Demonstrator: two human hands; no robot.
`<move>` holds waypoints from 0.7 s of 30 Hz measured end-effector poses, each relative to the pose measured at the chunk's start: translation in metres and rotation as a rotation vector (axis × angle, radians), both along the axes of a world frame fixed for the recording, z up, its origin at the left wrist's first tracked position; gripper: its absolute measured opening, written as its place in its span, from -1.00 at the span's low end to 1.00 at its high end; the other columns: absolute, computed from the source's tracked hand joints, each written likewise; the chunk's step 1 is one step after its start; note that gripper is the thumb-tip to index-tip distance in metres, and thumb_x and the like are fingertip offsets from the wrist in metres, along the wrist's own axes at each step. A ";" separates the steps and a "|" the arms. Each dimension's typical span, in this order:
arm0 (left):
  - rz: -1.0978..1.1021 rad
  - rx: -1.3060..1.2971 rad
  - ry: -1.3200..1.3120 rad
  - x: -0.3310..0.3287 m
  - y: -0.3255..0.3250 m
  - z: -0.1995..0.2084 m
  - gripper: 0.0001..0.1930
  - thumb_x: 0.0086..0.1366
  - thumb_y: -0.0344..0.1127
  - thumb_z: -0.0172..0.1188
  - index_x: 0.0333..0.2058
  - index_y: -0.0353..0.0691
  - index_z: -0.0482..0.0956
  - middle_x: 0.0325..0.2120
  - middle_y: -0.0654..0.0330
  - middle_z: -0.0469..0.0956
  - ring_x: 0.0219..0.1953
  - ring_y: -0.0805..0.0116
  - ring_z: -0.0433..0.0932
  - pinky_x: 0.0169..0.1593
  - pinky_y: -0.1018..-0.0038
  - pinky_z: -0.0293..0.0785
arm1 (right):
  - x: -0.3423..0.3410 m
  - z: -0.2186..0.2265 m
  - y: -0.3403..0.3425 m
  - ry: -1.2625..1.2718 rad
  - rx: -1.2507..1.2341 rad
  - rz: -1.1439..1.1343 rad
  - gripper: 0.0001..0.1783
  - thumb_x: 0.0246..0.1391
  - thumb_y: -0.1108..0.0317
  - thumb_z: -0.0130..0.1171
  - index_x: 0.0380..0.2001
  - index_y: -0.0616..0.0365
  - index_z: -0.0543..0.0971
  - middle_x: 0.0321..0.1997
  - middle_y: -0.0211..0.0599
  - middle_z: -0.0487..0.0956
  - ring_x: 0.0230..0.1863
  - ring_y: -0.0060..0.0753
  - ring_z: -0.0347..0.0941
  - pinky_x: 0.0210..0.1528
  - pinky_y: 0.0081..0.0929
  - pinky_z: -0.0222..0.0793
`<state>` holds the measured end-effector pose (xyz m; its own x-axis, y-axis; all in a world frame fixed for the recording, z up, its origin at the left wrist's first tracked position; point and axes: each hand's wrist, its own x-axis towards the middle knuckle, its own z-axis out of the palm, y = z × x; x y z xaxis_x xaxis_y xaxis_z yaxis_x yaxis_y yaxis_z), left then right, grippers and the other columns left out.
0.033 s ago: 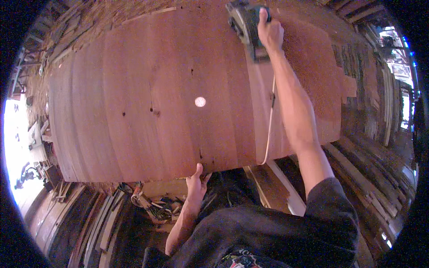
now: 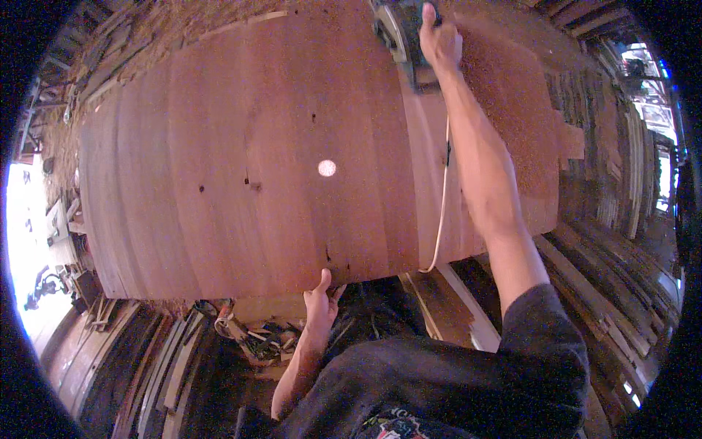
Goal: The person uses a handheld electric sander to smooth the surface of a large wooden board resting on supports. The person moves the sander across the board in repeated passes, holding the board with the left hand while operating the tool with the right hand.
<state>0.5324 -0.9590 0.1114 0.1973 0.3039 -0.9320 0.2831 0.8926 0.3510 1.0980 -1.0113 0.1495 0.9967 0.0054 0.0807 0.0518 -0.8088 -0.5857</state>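
Note:
A wide reddish-brown wooden panel (image 2: pixel 285 219) lies before me, with dark knots and a bright round spot of light on it. At its far side, right of centre, my right hand (image 2: pixel 442 45) is wrapped round the handle of a dark teal corded power tool (image 2: pixel 418 72), thumb up. The tool's flat base lies on the panel; its exact kind is unclear, and its far end is cut off by the picture's edge. A pale cord (image 2: pixel 443 212) trails from it to the near edge. There my left hand (image 2: pixel 320 301) grips the panel, thumb on the edge, fingers partly hidden below.
Reddish dust (image 2: pixel 504 95) covers the panel right of the tool. Long boards (image 2: pixel 599 285) lie at the right, and more boards (image 2: pixel 157 366) at the near left. Wood scraps (image 2: pixel 267 340) are heaped under the near edge. Shavings (image 2: pixel 139 44) spread beyond the far left edge.
My right hand and the power tool have moved slightly away from me along the panel, and the cord has shifted with them. My left hand stays at the near edge.

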 end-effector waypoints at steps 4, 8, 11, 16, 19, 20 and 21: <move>0.002 -0.106 0.026 -0.007 0.002 -0.021 -0.62 0.45 -0.33 0.34 0.18 -0.15 0.52 0.05 0.16 0.63 0.00 0.14 0.69 -0.08 0.08 0.80 | 0.082 -0.028 0.001 -0.215 0.019 0.087 -0.11 0.48 -0.30 -0.24 0.45 0.32 0.31 0.45 0.28 0.39 0.47 0.39 0.27 0.48 0.13 0.18; 0.030 -0.064 0.051 -0.012 -0.002 -0.034 -0.67 0.46 -0.31 0.33 0.14 -0.15 0.56 0.07 0.16 0.62 -0.03 0.12 0.70 -0.08 0.09 0.80 | 0.061 -0.022 -0.014 -0.187 0.044 0.101 -0.17 0.51 -0.22 -0.24 0.46 0.30 0.30 0.49 0.23 0.36 0.48 0.35 0.27 0.49 0.14 0.18; -0.006 -0.130 0.031 -0.013 0.006 -0.034 -0.65 0.46 -0.30 0.33 0.17 -0.10 0.54 0.09 0.19 0.60 -0.02 0.13 0.68 -0.08 0.11 0.80 | -0.007 -0.013 -0.048 -0.134 0.126 0.054 -0.19 0.51 -0.20 -0.23 0.46 0.29 0.30 0.49 0.29 0.34 0.47 0.35 0.29 0.48 0.16 0.19; -0.083 -0.025 -0.056 -0.011 -0.007 -0.039 -0.55 0.48 -0.17 0.33 0.22 -0.20 0.47 0.11 0.20 0.58 0.05 0.17 0.63 -0.01 0.09 0.72 | -0.206 0.001 -0.179 -0.078 0.167 0.027 -0.35 0.48 -0.15 -0.04 0.15 0.30 0.54 -0.07 0.28 0.69 -0.02 0.48 0.61 0.04 0.22 0.53; -0.193 -0.016 -0.093 -0.033 0.005 -0.079 -0.51 0.46 -0.09 0.35 0.21 -0.23 0.48 0.08 0.21 0.60 0.00 0.18 0.64 -0.01 0.14 0.71 | -0.359 -0.003 -0.263 -0.140 0.102 -0.060 -0.44 0.50 -0.06 0.01 0.18 0.24 0.52 -0.28 -0.20 0.64 -0.38 -0.33 0.58 -0.34 -0.31 0.52; -0.142 -0.098 -0.097 -0.032 0.010 -0.087 -0.50 0.45 -0.07 0.35 0.20 -0.23 0.48 0.06 0.21 0.60 -0.01 0.19 0.63 -0.03 0.16 0.71 | -0.411 -0.002 -0.291 -0.109 0.076 -0.091 -0.46 0.51 -0.04 -0.01 0.18 0.26 0.49 -0.36 -0.29 0.60 -0.47 -0.43 0.50 -0.41 -0.38 0.46; -0.077 -0.176 -0.096 -0.033 0.013 -0.089 -0.49 0.44 -0.05 0.36 0.20 -0.23 0.49 0.04 0.20 0.61 -0.03 0.20 0.63 -0.04 0.18 0.72 | -0.450 -0.006 -0.314 -0.079 0.085 -0.117 -0.48 0.52 -0.03 -0.03 0.14 0.26 0.48 -0.46 -0.36 0.54 -0.53 -0.52 0.44 -0.47 -0.44 0.40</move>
